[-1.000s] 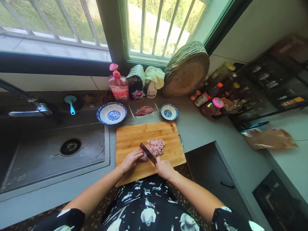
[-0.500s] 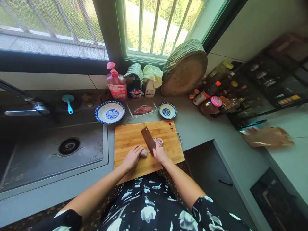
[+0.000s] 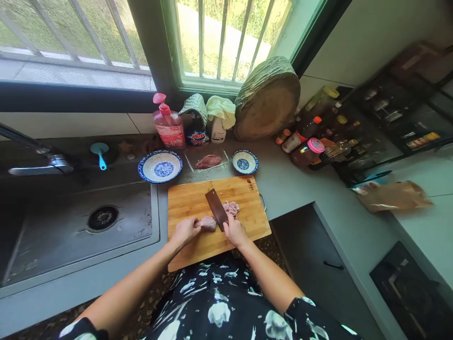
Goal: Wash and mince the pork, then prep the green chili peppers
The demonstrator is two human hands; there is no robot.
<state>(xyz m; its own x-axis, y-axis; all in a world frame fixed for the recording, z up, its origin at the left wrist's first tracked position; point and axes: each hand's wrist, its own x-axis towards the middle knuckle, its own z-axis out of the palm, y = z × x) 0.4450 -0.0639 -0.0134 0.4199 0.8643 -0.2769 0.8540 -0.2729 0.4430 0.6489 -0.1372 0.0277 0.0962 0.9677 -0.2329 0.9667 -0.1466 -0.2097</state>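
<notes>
On the wooden cutting board [image 3: 189,200], my left hand [image 3: 186,231] pinches the left end of a pale pink piece of raw meat [image 3: 208,224]. My right hand [image 3: 235,231] grips a cleaver [image 3: 216,206] whose dark, broad blade points away from me and stands just right of the meat. Small chopped meat bits [image 3: 231,208] lie in a loose pile to the right of the blade. The cleaver's handle is hidden in my right hand. Behind the board, another red piece of meat [image 3: 208,161] rests in a clear tray [image 3: 225,157].
A larger blue-rimmed plate [image 3: 160,166] and a small blue-rimmed dish [image 3: 245,162] flank the clear tray. The sink [image 3: 123,222] is at the left. Along the window stand a pink pump bottle [image 3: 168,127] and a round wooden block [image 3: 267,108]. Bottles and jars [image 3: 307,151] crowd the right corner.
My left hand has shifted left, from on top of the meat to its left end, so more of the meat shows. The cleaver has moved slightly left and down, exposing more of the chopped pile.
</notes>
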